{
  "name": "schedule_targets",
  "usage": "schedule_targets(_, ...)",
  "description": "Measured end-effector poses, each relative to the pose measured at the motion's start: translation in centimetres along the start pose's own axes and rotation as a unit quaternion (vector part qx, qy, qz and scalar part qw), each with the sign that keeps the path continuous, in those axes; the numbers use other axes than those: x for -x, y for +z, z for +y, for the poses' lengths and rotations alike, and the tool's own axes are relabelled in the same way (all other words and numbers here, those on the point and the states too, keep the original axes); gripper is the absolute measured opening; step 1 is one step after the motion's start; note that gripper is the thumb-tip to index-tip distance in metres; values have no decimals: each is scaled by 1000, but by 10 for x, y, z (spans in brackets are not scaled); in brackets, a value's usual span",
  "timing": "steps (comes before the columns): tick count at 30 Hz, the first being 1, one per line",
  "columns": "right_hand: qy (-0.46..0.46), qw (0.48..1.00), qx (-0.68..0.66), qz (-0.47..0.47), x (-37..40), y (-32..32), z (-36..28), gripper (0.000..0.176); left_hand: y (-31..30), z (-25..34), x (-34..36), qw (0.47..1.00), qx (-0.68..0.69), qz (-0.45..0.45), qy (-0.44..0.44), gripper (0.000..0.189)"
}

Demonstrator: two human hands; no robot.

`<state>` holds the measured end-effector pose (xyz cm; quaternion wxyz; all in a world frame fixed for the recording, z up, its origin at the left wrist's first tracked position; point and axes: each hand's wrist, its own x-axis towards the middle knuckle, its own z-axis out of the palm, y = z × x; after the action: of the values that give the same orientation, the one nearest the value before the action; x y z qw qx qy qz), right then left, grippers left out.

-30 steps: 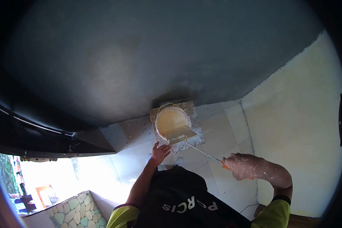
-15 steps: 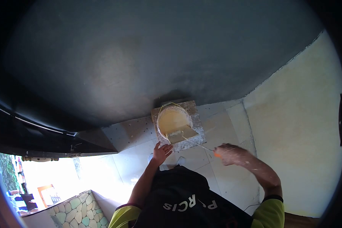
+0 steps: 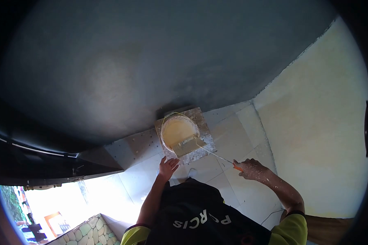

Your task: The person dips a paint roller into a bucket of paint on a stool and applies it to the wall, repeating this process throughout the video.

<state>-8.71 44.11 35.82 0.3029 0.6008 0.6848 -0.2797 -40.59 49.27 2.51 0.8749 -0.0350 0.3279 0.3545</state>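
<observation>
My right hand (image 3: pixel 253 170) is closed around the orange handle of a paint roller (image 3: pixel 217 156). Its thin metal rod runs left to a tan board (image 3: pixel 191 148) at the near edge of a bucket (image 3: pixel 162 134). The roller's head seems to rest on that board, though it is too small to make out fully. Cream-coloured paint (image 3: pixel 179 127) shows inside the bucket. Just in front of the bucket, my left hand (image 3: pixel 168 166) is open with its fingers spread, holding nothing. Pale specks mark my right hand and forearm.
The bucket stands on a paint-stained wooden board (image 3: pixel 206 122) on the tiled floor (image 3: pixel 229 134). A dark grey wall (image 3: pixel 151 61) rises behind it, and a cream wall (image 3: pixel 319 122) stands at the right. A pebble-patterned surface (image 3: pixel 88 232) lies at lower left.
The view has shifted, so the bucket sits slightly further left. My right hand has moved slightly, still gripping the roller. My left hand remains open near the bucket.
</observation>
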Motion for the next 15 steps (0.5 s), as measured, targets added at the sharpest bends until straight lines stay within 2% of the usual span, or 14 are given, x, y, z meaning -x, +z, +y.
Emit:
schedule_targets(1, -10, 1000, 11, 22, 2, 6, 6, 49, 2, 1, -1, 1000, -3, -2, -2, 61)
schedule_targets(4, 26, 1000, -12, 3, 37, -40, 7, 44, 4, 1, 2, 1000, -22, 9, -7, 63)
schedule_targets(6, 25, 999, -14, 24, 57, -61, 15, 39, 6, 1, 0, 1000, -20, 19, -8, 65)
schedule_targets(8, 24, 999, -17, 44, 60, -59, 16, 34, 5, 1, -1, 999, -28, 12, -15, 65)
schedule_targets(10, -18, 998, -16, 64, 36, -45, 13, 24, 7, 2, -4, 999, -37, 5, -20, 65)
schedule_targets(11, -10, 997, -33, 63, 15, -28, 10, 17, 8, 3, -5, 999, -38, 7, -27, 65)
schedule_targets(15, -8, 997, -12, 73, -59, 14, -5, 15, 12, 4, -7, 998, -48, -8, -43, 63)
